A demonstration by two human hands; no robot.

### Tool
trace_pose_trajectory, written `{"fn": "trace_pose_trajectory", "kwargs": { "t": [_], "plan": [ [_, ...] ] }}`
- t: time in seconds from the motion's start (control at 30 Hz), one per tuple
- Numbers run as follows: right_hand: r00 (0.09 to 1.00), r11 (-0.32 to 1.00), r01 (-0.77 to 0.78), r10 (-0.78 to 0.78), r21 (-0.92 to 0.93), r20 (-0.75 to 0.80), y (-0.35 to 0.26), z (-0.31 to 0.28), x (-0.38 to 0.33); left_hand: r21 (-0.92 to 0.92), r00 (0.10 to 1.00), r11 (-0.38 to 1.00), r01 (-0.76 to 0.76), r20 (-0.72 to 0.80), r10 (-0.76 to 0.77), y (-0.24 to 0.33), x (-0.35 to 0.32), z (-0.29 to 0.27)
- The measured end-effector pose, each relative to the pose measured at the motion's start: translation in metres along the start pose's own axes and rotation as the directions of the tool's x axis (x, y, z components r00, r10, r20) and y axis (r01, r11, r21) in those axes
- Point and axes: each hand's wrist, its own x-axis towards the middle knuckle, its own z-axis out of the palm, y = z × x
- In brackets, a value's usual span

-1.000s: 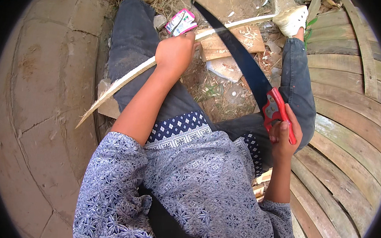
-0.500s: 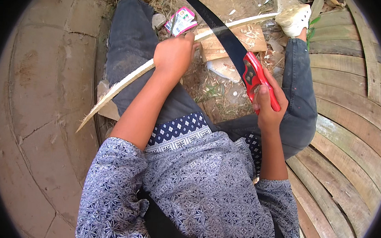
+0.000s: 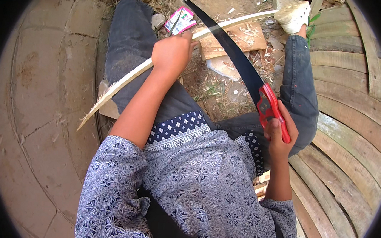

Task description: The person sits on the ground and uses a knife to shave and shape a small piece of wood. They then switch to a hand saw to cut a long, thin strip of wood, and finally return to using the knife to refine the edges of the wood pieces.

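My left hand [image 3: 173,52] is closed around a long, pale wooden strip [image 3: 122,82] with a frayed, splintered near end. The strip runs from the left of my leg across to my shoe at the upper right. In my right hand [image 3: 282,130] is the red handle of a curved pruning saw [image 3: 241,57]. Its dark toothed blade crosses the strip, with the tip on the far side. Below the crossing lies a wooden block [image 3: 246,40] scattered with shavings. Whether the teeth are cutting into the strip cannot be made out.
A white shoe [image 3: 293,16] is at the strip's far end. A pink and white packet [image 3: 180,20] lies beyond my left hand. Wooden planks [image 3: 342,101] stand along the right, and paving [image 3: 40,111] covers the left. A pale stone slab [image 3: 224,67] lies beside the block.
My right hand has drawn the saw back toward me and to the right, so the blade's tip now shows. My left hand and the strip have barely shifted.
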Motion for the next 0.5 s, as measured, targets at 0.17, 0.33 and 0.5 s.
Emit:
{"fn": "trace_pose_trajectory", "kwargs": {
  "t": [0.17, 0.33, 0.5],
  "plan": [
    [0.973, 0.964, 0.231, -0.231, -0.133, 0.012, -0.003, 0.045, 0.035, 0.009, 0.999, 1.000, -0.010, -0.044, 0.010, 0.005, -0.005, 0.010],
    [0.995, 0.988, 0.098, -0.101, 0.120, 0.022, -0.007, 0.082, 0.089, 0.022, 0.996, 0.997, 0.077, 0.032, -0.078, -0.001, 0.004, -0.001],
    [0.995, 0.993, 0.070, -0.076, 0.092, 0.061, -0.014, 0.070, 0.099, -0.017, 0.999, 0.999, 0.036, 0.002, -0.036, 0.002, 0.005, 0.000]
  ]
}}
